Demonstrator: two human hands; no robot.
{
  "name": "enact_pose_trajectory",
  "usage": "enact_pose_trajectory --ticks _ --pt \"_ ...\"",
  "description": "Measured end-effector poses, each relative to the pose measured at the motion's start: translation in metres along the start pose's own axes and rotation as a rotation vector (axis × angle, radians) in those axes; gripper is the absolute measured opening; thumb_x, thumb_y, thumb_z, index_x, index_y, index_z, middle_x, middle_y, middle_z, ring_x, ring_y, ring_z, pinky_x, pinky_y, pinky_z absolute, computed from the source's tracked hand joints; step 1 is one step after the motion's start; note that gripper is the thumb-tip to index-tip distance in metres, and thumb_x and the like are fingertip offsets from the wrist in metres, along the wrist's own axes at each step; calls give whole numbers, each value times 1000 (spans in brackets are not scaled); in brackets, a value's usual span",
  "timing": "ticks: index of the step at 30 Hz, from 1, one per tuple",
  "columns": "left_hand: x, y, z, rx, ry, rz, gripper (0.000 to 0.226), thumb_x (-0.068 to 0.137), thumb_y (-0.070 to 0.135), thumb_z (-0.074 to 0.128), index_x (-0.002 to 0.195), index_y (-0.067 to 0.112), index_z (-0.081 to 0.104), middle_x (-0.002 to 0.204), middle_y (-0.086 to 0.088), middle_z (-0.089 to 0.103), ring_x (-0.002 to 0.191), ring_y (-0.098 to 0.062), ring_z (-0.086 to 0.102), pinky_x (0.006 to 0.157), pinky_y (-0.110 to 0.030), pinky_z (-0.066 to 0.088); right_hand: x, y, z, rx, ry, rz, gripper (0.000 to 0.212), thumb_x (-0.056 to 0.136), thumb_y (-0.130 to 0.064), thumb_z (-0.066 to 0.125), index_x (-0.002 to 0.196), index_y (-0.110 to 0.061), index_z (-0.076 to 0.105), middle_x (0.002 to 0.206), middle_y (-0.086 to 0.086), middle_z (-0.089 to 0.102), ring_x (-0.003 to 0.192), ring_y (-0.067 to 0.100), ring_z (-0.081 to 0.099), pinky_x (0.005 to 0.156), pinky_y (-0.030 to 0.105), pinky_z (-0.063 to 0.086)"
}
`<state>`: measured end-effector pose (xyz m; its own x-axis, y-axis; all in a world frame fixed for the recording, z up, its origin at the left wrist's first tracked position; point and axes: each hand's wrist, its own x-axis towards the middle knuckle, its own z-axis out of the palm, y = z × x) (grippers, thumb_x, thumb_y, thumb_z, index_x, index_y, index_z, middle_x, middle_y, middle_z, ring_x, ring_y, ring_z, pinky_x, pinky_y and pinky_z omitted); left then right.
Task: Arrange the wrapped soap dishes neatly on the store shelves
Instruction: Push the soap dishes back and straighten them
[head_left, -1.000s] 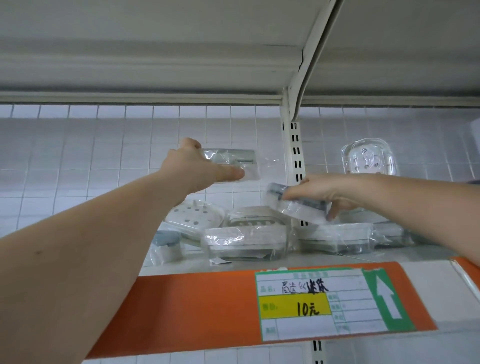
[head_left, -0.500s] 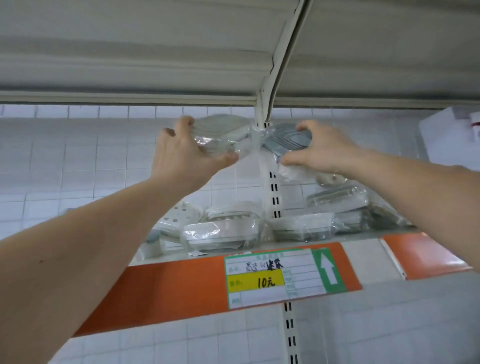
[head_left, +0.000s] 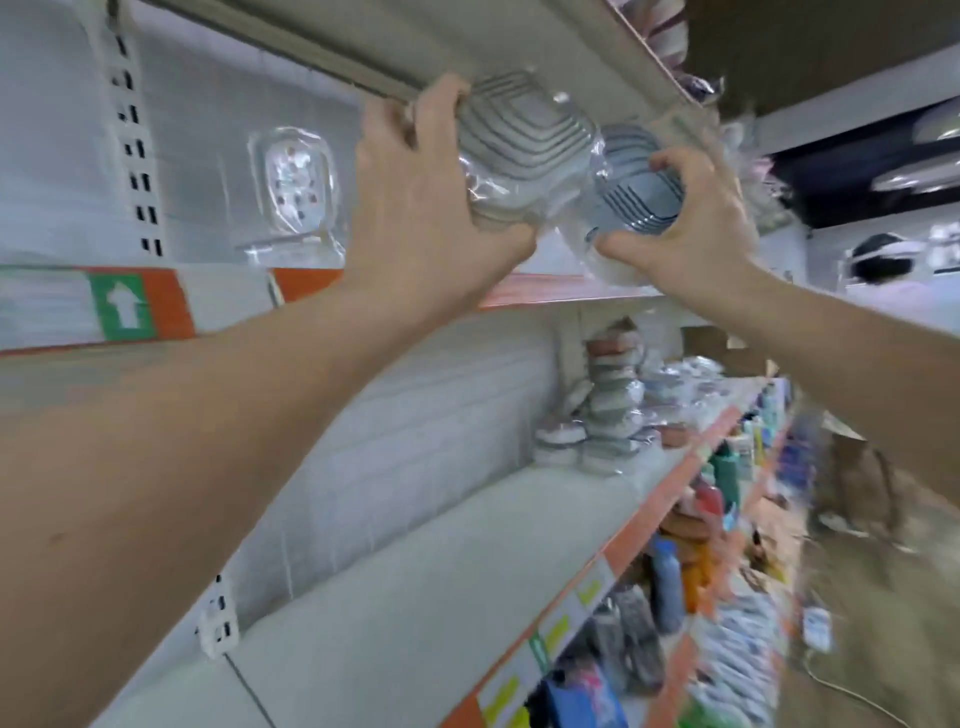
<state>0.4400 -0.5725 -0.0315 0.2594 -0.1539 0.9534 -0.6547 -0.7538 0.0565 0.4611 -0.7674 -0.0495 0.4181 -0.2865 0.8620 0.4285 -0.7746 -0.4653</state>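
My left hand (head_left: 426, 208) grips a grey ribbed soap dish (head_left: 524, 140) in clear wrap, held up in front of the upper shelf. Right beside it my right hand (head_left: 696, 234) grips a blue-grey ribbed wrapped soap dish (head_left: 636, 187); the two dishes touch. A clear wrapped soap dish (head_left: 296, 192) stands upright against the back wall of the upper shelf (head_left: 545, 288). On the shelf below, a stack of wrapped soap dishes (head_left: 608, 410) stands at the far end.
The lower shelf (head_left: 415, 571) has an orange price strip along its front edge. Bottles and packets (head_left: 670, 577) fill the shelves underneath. A person (head_left: 883, 260) stands far right in the aisle. A slotted upright (head_left: 135, 150) runs up the back wall.
The view has swung right and down along the aisle. Both hands still hold their dishes, now close together, and the lower shelves have come into sight.
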Motion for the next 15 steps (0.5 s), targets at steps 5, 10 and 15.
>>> enact_pose_trajectory --ticks 5,10,15 --pt "-30 27 97 -75 -103 31 93 59 59 55 137 12 36 126 -17 38 117 -30 38 94 -20 25 -8 101 -10 -79 -81 128 74 69 -42 74 133 -28 40 133 5 39 119 22 44 97 30 35" --pt "-61 14 220 -163 -295 -129 88 69 41 75 141 21 28 133 -9 30 118 -22 39 89 -18 31 -6 218 28 -217 -230 183 77 72 -42 72 138 -26 37 137 7 37 124 26 40 99 33 34" --pt "-76 -25 368 -156 -326 -446 87 71 41 75 141 24 26 124 -1 28 114 -13 35 84 -12 26 19 352 106 -211 -427 230 78 73 -44 70 140 -26 34 137 5 38 122 25 40 98 35 37"
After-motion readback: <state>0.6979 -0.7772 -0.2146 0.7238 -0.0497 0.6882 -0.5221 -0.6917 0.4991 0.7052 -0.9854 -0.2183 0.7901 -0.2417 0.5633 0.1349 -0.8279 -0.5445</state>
